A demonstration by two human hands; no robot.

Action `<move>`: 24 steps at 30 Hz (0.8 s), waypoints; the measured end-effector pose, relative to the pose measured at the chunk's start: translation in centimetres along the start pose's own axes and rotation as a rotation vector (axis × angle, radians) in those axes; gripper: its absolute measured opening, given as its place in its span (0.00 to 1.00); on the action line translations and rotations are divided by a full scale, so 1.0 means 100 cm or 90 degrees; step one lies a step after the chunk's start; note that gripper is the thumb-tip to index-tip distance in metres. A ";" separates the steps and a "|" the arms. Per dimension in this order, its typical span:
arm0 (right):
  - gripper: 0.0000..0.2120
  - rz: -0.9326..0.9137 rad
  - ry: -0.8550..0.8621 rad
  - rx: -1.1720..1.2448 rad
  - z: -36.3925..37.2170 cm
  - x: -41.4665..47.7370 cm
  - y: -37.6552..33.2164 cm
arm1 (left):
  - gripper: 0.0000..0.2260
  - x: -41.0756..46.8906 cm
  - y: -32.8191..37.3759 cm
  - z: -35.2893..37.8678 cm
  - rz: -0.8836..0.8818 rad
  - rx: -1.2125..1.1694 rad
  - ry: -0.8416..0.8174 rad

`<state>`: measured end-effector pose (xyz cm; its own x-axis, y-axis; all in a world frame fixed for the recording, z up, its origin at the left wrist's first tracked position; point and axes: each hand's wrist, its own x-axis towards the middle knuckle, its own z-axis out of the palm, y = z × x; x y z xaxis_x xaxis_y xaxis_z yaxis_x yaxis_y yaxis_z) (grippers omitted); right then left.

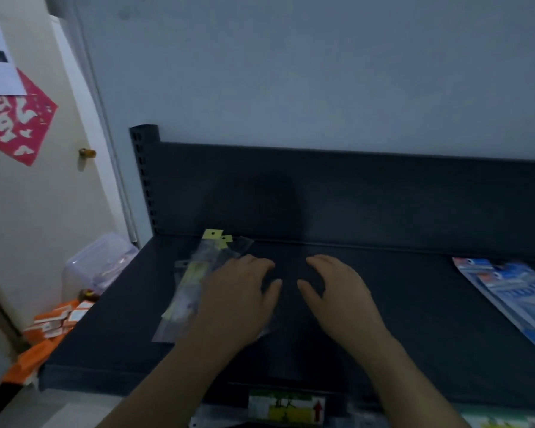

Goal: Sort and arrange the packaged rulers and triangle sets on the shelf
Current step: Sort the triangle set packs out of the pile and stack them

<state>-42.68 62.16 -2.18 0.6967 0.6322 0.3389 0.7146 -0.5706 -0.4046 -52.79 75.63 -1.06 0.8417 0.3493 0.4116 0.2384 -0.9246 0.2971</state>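
Left hand [238, 301] lies palm down, fingers relaxed, on blurred clear-plastic ruler packets [192, 282] with two yellow hang tags [213, 233], fanned near the back-left corner of the dark metal shelf [414, 304]. Right hand [337, 295] is just beside it, loosely curled, grasping nothing. Blue-and-white packets [513, 291], at least two, are stacked at the right edge. The clear packets overlap too much to count.
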 end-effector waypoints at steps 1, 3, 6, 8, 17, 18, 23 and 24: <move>0.24 0.012 0.014 0.002 -0.007 -0.006 0.007 | 0.20 0.002 0.008 0.005 0.011 -0.013 -0.003; 0.24 0.034 0.032 -0.006 -0.020 -0.018 0.020 | 0.22 0.006 0.026 0.013 0.030 -0.030 -0.010; 0.23 0.076 0.053 -0.037 -0.041 -0.037 0.048 | 0.20 0.012 0.059 0.028 0.078 -0.050 -0.011; 0.23 0.108 0.071 -0.052 -0.058 -0.052 0.069 | 0.19 0.016 0.086 0.038 0.108 -0.068 -0.013; 0.19 0.256 0.134 -0.100 -0.142 -0.119 0.174 | 0.16 0.028 0.231 0.090 0.254 -0.152 -0.056; 0.20 0.251 0.132 -0.114 -0.142 -0.116 0.175 | 0.15 0.028 0.230 0.088 0.243 -0.158 -0.076; 0.23 0.309 0.123 -0.140 -0.217 -0.170 0.269 | 0.15 0.033 0.357 0.130 0.273 -0.228 -0.087; 0.23 0.318 0.118 -0.148 -0.226 -0.178 0.280 | 0.15 0.034 0.375 0.138 0.281 -0.227 -0.082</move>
<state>-33.66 23.06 -0.33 0.9372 0.1663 0.3065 0.2768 -0.8893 -0.3640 -34.31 40.07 -0.38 0.8818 -0.0987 0.4612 -0.3068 -0.8628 0.4018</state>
